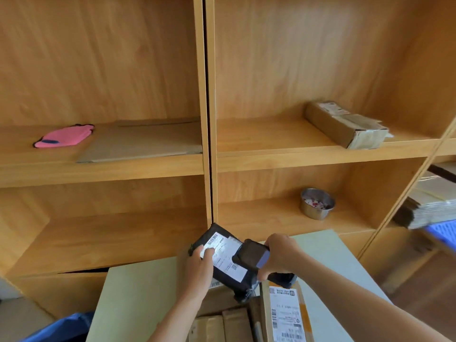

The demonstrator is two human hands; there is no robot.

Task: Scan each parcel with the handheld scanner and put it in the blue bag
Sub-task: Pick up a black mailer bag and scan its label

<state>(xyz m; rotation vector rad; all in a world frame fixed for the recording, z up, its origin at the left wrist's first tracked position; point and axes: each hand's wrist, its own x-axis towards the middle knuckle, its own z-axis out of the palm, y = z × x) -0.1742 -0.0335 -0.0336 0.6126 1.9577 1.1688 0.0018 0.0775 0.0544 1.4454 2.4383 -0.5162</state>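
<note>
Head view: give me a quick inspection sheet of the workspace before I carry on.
Surface: pale table, cardboard parcels near edge.
Job's things: black parcel with white label; scanner over label; blue bag lower left.
Clutter: pink cloth, flat cardboard, taped box, metal bowl on shelves.
Hands: left hand holds black parcel; right hand grips scanner.
Cables: nothing seen.
Surroundings: wooden shelving; stacked cardboard right.
</note>
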